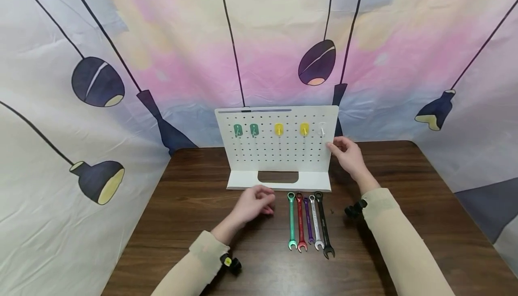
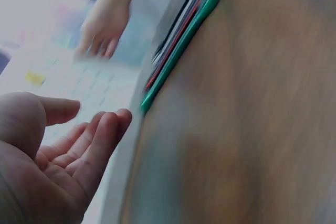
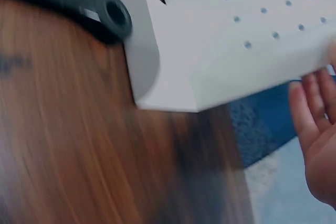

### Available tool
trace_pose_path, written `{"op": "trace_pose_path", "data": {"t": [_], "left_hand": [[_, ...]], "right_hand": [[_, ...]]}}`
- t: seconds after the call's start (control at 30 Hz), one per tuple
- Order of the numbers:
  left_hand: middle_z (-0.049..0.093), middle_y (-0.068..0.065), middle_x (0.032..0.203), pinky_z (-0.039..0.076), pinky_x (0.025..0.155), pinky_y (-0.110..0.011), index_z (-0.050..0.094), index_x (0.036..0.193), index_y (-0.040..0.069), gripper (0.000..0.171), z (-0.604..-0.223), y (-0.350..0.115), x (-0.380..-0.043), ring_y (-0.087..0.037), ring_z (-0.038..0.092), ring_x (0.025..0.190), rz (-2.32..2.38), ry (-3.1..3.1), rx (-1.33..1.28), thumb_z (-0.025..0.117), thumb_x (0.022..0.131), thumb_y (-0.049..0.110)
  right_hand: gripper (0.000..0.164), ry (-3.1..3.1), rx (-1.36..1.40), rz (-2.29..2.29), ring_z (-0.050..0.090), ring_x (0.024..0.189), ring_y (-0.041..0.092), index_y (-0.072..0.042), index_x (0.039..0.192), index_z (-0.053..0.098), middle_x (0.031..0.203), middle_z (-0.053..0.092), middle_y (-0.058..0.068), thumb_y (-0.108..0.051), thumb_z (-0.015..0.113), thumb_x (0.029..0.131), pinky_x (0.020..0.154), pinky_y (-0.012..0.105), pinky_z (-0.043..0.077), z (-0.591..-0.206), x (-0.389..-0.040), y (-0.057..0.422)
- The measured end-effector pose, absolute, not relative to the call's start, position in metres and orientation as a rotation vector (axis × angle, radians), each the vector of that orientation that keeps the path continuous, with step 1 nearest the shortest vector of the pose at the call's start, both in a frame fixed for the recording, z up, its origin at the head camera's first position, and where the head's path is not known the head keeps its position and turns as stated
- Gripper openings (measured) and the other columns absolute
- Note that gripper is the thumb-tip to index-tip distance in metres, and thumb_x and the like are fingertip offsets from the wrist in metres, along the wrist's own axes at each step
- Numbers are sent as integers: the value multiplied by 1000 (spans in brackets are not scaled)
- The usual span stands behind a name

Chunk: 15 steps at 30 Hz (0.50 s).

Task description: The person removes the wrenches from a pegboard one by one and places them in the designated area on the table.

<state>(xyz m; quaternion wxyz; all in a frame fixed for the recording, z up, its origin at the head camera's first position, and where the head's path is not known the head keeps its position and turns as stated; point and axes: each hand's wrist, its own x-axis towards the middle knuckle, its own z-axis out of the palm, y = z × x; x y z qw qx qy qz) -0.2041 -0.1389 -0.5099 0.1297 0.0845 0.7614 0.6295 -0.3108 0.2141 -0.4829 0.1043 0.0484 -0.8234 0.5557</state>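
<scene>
A white pegboard (image 1: 265, 152) stands upright on its flat foot. Two green hooks (image 1: 254, 129), two yellow hooks (image 1: 304, 129) and a clear hook (image 1: 322, 129) are on its upper part. My right hand (image 1: 351, 155) pinches the board's right edge, thumb in front and fingers behind. Before the foot's front edge, my left hand (image 1: 252, 204) hovers with fingers loosely bent, holding nothing. To its right lie combination wrenches side by side: green (image 1: 292, 222), red (image 1: 300, 222), purple (image 1: 309, 220), silver (image 1: 315, 222) and black (image 1: 323, 224). The left wrist view is blurred.
The dark wooden table (image 1: 182, 206) ends at a back edge just behind the pegboard. Behind it hangs a cloth (image 1: 275, 17) printed with lamps. An oblong cutout (image 1: 278, 177) opens in the board's lower part.
</scene>
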Motion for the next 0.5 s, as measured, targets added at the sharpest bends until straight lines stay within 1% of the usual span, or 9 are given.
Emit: {"op": "trace_pose_path", "data": {"t": [0.07, 0.1, 0.13, 0.23, 0.33, 0.4, 0.43, 0.47, 0.5], "left_hand": [[74, -25, 98, 67, 69, -40, 64, 127, -11, 32, -503, -158, -211, -33, 76, 74, 1843, 2330, 251, 71, 104, 10], [74, -26, 99, 67, 68, -41, 65, 128, -10, 32, -498, -169, -214, -36, 76, 76, 1842, 2404, 252, 71, 104, 10], [74, -25, 100, 67, 68, -42, 65, 128, -9, 32, -495, -180, -217, -38, 76, 78, 1826, 2497, 264, 71, 104, 11], [75, -19, 105, 65, 76, -45, 67, 130, -3, 33, -484, -217, -226, -39, 74, 91, 1641, 2865, 322, 73, 104, 18], [71, -16, 127, 57, 96, -53, 63, 141, 4, 45, -478, -255, -233, -38, 68, 116, 1234, 3224, 443, 73, 104, 29], [58, -18, 148, 45, 112, -61, 56, 151, 8, 57, -477, -278, -237, -40, 54, 137, 921, 3362, 551, 71, 104, 36], [48, -19, 158, 36, 118, -65, 51, 157, 10, 64, -476, -287, -237, -42, 44, 146, 765, 3401, 600, 70, 104, 41], [36, -18, 168, 26, 123, -69, 45, 162, 13, 71, -476, -296, -237, -44, 31, 155, 633, 3409, 630, 69, 103, 45], [24, -17, 174, 15, 125, -72, 40, 166, 16, 76, -476, -304, -237, -45, 18, 160, 519, 3403, 656, 68, 103, 49]], "right_hand": [[55, -2488, 196, 1556, 60, 124, 39, -2, 145, 59, 139, 63, 23, -43, 65, 108, 98, 46, 54, -481, -308, 224], [60, -2516, 212, 1515, 57, 132, 40, -3, 150, 56, 145, 60, 23, -45, 64, 108, 105, 53, 51, -480, -305, 230], [63, -2542, 220, 1476, 54, 136, 42, -4, 153, 53, 149, 57, 23, -47, 63, 108, 109, 58, 48, -479, -302, 235], [68, -2623, 229, 1284, 46, 144, 47, -3, 156, 50, 156, 52, 25, -52, 58, 109, 116, 67, 38, -481, -290, 251], [71, -2712, 256, 1026, 34, 149, 53, -4, 158, 48, 161, 42, 28, -55, 55, 110, 116, 74, 31, -485, -273, 264], [73, -2774, 285, 835, 22, 154, 56, -7, 161, 45, 166, 33, 30, -58, 53, 109, 116, 81, 22, -491, -259, 271], [73, -2809, 298, 738, 15, 155, 57, -10, 163, 43, 168, 27, 30, -60, 52, 109, 116, 84, 17, -495, -252, 273], [74, -2846, 310, 653, 7, 157, 58, -14, 165, 41, 171, 21, 29, -62, 51, 108, 115, 87, 11, -498, -244, 275], [76, -2878, 323, 574, 1, 158, 57, -17, 166, 40, 173, 16, 28, -64, 51, 108, 114, 89, 6, -501, -237, 276]]}}
